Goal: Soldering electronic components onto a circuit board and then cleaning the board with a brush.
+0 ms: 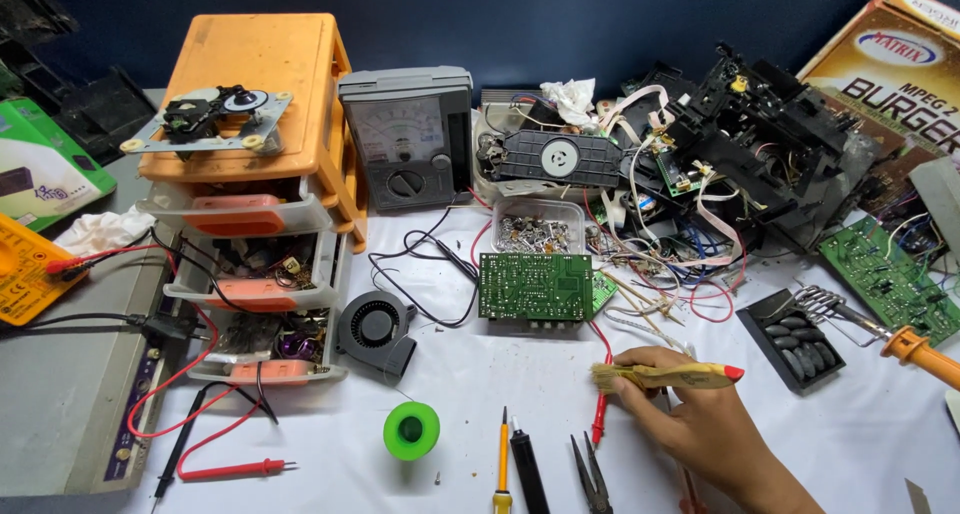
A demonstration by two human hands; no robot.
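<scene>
My right hand (pixel 690 419) rests on the white table cover at the lower right and holds a small wooden-handled brush (pixel 665 376) with a red end, bristles pointing left. The brush lies just below and to the right of a green circuit board (pixel 535 287). A red probe lead (pixel 600 414) runs down beside my fingers. My left hand is out of view.
An orange drawer cabinet (pixel 265 104) with a disc drive mechanism on top stands at left, an analog meter (pixel 407 139) beside it. A black blower fan (pixel 375 326), a green solder spool (pixel 411 430), a yellow screwdriver (pixel 502 469), pliers (pixel 592 474) and a soldering iron (pixel 915 349) lie around. Dismantled black parts are piled at the back right.
</scene>
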